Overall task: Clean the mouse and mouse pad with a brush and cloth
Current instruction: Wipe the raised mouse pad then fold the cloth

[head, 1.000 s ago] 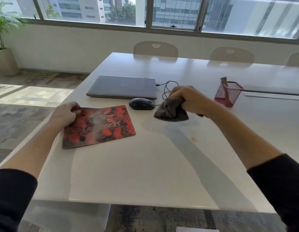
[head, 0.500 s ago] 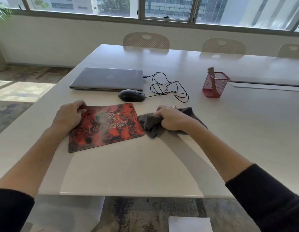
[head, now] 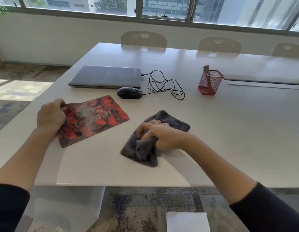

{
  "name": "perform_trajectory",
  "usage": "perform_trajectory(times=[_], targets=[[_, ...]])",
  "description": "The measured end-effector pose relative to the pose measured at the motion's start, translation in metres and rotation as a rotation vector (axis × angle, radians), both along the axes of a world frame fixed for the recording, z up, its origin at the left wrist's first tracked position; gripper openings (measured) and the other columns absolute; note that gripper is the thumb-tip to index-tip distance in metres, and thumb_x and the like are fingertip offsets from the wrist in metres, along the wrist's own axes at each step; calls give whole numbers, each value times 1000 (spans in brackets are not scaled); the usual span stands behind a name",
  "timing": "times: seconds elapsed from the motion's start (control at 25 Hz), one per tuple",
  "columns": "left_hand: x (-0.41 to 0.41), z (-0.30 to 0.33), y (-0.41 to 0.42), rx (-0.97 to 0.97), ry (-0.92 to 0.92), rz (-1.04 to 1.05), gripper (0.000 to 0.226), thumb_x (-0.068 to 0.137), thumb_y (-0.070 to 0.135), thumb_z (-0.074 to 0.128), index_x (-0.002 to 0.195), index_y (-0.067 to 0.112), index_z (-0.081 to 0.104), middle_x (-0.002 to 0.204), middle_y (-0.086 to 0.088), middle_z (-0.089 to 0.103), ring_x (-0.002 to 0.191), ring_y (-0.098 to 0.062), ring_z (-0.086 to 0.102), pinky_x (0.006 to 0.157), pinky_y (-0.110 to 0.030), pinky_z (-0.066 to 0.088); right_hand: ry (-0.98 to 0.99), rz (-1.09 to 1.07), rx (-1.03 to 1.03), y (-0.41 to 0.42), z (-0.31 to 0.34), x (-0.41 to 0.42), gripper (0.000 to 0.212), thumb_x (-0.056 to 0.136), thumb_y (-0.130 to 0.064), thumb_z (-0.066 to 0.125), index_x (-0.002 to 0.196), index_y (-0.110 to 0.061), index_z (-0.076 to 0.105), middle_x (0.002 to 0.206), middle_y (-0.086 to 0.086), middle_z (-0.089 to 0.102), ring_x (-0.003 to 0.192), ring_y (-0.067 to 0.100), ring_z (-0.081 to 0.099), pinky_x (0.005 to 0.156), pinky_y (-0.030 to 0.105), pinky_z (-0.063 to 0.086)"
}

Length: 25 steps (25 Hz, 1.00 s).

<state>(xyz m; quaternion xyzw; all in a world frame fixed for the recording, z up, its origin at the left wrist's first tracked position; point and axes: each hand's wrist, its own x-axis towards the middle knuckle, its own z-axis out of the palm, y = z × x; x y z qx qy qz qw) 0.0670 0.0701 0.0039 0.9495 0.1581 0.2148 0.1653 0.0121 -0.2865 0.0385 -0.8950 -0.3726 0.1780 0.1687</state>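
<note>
The right hand [head: 163, 137] has pulled back toward the near edge of the table [head: 229, 131], dragging the cloth [head: 142, 151] with it. Half a second ago the cloth was touching the pad's right edge; now it lies well clear of the pad [head: 95, 119], bunched under the hand and spread flat beyond it. The right fingers [head: 145, 128] curl into the grey fabric and grip a fold of it. The left hand [head: 50, 114] stays on the pad's left end, fingers curled over the edge, probably pinching it, though the fingertips are hidden. The pad lies flat, angled on the table, much as before. The mouse [head: 129, 92] sits just beyond the pad's far corner, in front of the closed laptop [head: 105, 77], its cable [head: 165, 84] looped loose to the right. The brush [head: 206, 71] stands tilted in the red mesh cup [head: 210, 82], well apart from both hands.
</note>
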Motion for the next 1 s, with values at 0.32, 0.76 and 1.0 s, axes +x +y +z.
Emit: perform_trajectory(times=[0.32,0.76,1.0], targets=[[6,-5,-17,69,-42,-128,12,89,5,55,97,-1,60,92,-31,62,87,-47,58,73,-47,44,-51,-436,291,-82,16,58,49,59,7,42,87,-23,68,101,-6,59,101,18,56,98,37,44],[-11,-8,-60,168,-47,-57,47,79,7,64,121,-3,45,121,-31,44,107,-50,42,79,-57,40,-211,-493,79,-68,-6,56,16,77,-13,66,92,-10,73,111,3,61,98,22,59,92,31,39],[-33,2,-141,169,138,-463,45,89,48,52,129,27,52,135,-4,41,124,-33,31,93,-56,32,-319,-547,46,-115,-6,15,12,72,-8,66,79,-12,74,87,0,64,81,26,60,79,38,47]])
